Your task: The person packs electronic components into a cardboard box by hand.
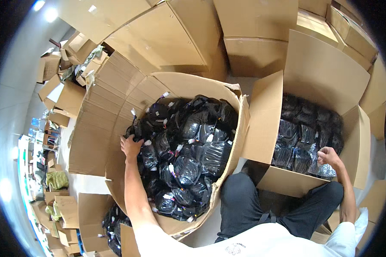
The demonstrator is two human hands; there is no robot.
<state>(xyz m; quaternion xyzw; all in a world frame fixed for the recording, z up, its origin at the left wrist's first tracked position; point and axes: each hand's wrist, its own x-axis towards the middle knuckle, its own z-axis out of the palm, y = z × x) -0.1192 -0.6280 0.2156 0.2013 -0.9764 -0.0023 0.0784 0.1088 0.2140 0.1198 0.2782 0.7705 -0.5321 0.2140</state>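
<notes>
On the left, a large carton [240, 124] holds a heap of black plastic-wrapped bundles [187, 170] with thin wires and white connectors sticking out. My left hand [131, 147] reaches to the heap's left edge, its fingers curled round a black bundle [135, 129] beside the carton wall. At the right stands a second carton [261, 115] with its flaps up, packed with rows of black bundles [302, 157] in clear plastic. Over its near right corner, my right hand [327, 156] is closed, thumb and fingers together; whatever it holds is hidden.
Big closed cartons [261, 25] are stacked behind both boxes. A smaller open carton [92, 214] with more black bundles stands at the lower left. Opened cartons [68, 96] and a green sack [57, 180] lie farther left. My legs [240, 201] are close to both cartons.
</notes>
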